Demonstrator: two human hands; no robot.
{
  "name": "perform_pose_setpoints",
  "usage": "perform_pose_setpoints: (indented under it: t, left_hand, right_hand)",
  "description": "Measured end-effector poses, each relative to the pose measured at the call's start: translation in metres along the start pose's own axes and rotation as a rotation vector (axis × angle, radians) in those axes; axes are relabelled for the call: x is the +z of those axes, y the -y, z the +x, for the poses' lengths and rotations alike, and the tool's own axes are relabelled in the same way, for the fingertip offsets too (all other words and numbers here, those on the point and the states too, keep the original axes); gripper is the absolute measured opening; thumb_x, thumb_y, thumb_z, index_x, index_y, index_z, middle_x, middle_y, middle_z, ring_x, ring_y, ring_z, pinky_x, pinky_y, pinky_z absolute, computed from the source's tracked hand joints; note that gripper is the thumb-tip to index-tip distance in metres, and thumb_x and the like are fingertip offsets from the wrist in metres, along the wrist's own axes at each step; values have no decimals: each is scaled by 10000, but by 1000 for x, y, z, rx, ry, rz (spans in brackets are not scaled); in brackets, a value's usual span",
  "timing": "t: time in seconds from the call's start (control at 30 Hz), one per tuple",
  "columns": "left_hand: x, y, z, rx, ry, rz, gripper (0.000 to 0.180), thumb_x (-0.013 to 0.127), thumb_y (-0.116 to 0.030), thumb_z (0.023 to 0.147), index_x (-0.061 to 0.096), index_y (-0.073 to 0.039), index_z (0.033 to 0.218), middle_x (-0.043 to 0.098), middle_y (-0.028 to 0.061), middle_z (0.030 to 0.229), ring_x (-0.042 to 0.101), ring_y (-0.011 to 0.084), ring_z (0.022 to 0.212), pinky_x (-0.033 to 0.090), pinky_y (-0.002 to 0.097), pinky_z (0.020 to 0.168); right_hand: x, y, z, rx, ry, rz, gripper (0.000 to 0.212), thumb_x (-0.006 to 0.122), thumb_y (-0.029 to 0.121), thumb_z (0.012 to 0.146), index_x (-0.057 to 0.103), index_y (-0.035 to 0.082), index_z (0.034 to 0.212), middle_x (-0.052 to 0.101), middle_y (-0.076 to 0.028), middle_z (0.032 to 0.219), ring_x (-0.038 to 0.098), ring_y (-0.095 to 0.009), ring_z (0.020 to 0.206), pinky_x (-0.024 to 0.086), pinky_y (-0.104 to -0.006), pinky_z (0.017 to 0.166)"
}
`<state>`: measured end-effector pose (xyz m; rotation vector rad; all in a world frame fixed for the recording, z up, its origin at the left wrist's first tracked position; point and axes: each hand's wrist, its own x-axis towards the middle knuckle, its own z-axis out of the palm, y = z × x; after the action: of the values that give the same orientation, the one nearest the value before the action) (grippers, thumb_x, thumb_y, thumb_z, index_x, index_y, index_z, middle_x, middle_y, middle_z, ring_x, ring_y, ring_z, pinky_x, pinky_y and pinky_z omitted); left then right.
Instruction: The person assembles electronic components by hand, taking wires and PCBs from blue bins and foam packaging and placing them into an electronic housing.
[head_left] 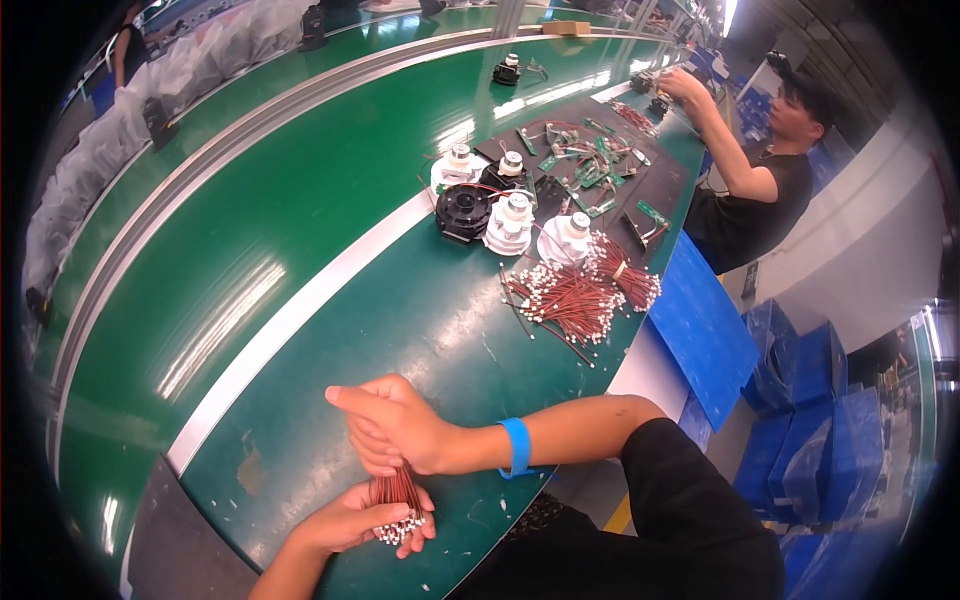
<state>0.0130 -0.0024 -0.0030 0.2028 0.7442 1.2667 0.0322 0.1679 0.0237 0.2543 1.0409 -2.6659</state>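
Note:
A bundle of short red-brown wires with small white connectors (396, 492) is held upright between my two hands, low over the green work table (450, 350). My left hand (352, 515) is closed around its lower part, thumb across the front, white connector ends fanning out below. Just above, my right hand (405, 428), with a blue band on its wrist, is closed around the upper part and hides that end. Farther up the table lie a loose pile of similar wires (568, 300) and a tied wire bundle (625, 272).
Beyond the wires stand several white and black motor units (510, 225) and a dark mat (640, 180) with green circuit boards (597, 160). A green conveyor belt (250, 230) runs along the left. A co-worker (765, 175) sits far right; blue bins (800, 370) stand near the floor.

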Motion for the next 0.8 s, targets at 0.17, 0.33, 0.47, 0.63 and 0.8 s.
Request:
perform_pose_setpoints:
  t: [0.17,0.33,0.47,0.63,0.8]
  left_hand:
    - [-4,3,0,89,65,-11,394,538,-262,918,487,36,1170,591,193,1107,611,217,846,497,312,693]
    - [-3,-1,-1,43,111,120,442,538,-253,912,446,53,1217,582,210,1115,624,236,862,497,290,617]
    - [-2,-5,1,35,99,88,434,552,-233,903,450,58,1208,589,220,1083,632,240,816,472,262,499]
    - [-11,0,-4,36,100,-61,306,570,-191,889,491,30,1084,606,242,956,624,232,612,399,257,353]
    - [-3,-4,-4,0,-45,-8,267,601,-236,853,491,5,889,577,217,753,526,212,437,341,269,310]
  right_hand:
    - [5,6,-6,3,22,11,547,477,294,953,278,120,473,305,-1,381,282,-90,294,251,-251,302]
    - [4,3,-9,-40,50,36,541,472,295,954,290,112,479,311,-12,381,282,-98,302,267,-254,312]
    - [1,-2,-7,-120,12,48,525,461,279,959,301,101,492,322,-22,384,296,-107,316,294,-258,329]
    - [2,-6,-6,-218,29,14,503,449,220,962,307,91,497,328,-25,388,308,-107,321,305,-260,336]
    - [2,-4,-6,-264,3,-33,489,441,174,958,312,83,495,336,-29,388,318,-107,321,314,-262,340]
